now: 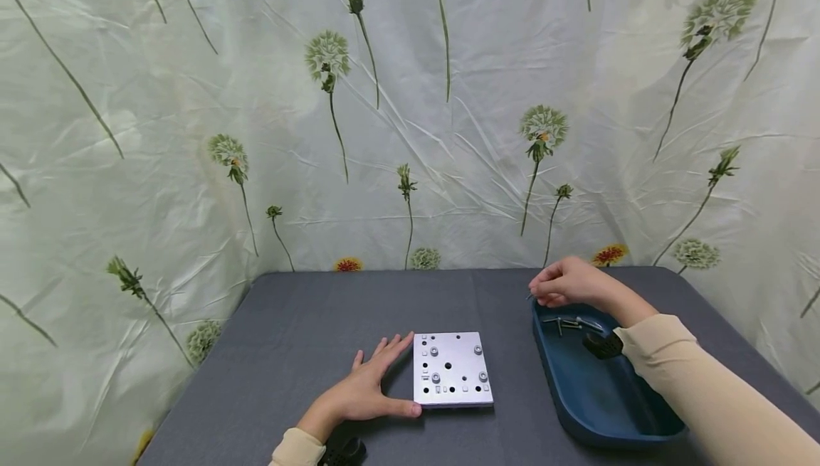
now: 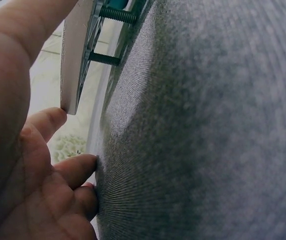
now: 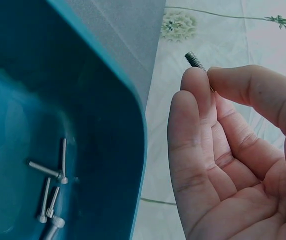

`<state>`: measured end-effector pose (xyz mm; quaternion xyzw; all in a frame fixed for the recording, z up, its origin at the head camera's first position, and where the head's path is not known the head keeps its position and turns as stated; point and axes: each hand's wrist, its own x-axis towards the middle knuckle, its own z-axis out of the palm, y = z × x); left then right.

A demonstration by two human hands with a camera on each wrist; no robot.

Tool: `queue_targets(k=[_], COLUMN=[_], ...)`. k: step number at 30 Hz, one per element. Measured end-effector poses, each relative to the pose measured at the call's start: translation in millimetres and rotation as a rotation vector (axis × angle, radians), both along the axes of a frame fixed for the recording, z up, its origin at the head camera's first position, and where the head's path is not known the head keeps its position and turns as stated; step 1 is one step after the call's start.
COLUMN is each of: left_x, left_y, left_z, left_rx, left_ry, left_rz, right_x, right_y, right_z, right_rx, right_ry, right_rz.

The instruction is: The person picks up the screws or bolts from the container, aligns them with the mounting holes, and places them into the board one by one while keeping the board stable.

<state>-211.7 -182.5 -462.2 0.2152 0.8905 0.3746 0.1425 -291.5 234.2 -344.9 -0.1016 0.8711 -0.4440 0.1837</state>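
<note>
A square silver metal plate (image 1: 451,370) with holes and several socket-head screws set in it sits on the dark grey table. In the left wrist view, threaded screw ends (image 2: 105,59) stick out below the plate. My left hand (image 1: 368,388) spreads its straight fingers along the plate's left side, thumb at the near corner and index finger at the far corner. Over the far end of a blue tray (image 1: 554,388), my right hand (image 1: 570,284) pinches a screw (image 3: 194,59) between thumb and fingertips. Its threaded end shows; the rest is hidden by the fingers.
Several loose screws (image 3: 47,200) lie in the far end of the tray, which stands on the table's right side. Behind the table (image 1: 307,324) hangs a pale cloth (image 1: 384,131) printed with flowers. Each wrist wears a small black camera.
</note>
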Motion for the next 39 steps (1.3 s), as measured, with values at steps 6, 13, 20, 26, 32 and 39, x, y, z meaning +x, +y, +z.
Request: queue_targets(k=[6, 13, 20, 26, 32, 39], left_x=[0.3, 2.2, 0.5, -2.1, -1.8, 0.7], left_y=[0.3, 1.0, 0.4, -1.2, 0.1, -0.5], left_z=[2.1, -0.6, -2.2, -4.7, -2.4, -3.2], left_rx=[0.014, 0.015, 0.022, 0.034, 0.026, 0.023], left_ry=[0.007, 0.011, 0.024, 0.034, 0.017, 0.020], left_rz=[-0.004, -0.013, -0.012, -0.025, -0.017, -0.033], right_x=[-2.7, -1.9, -4.1, -5.6, -7.2, -8.3], right_y=[-10, -24, -39, -51, -64, -77], right_z=[0.1, -0.6, -1.1, -0.1, -1.9, -8.5], right_rx=[0.002, 0.001, -0.013, -0.022, -0.022, -0.017], right_ry=[0.031, 0.046, 0.052, 0.041, 0.051, 0.047], right_rz=[0.006, 0.035, 0.052, 0.065, 0.078, 0.101])
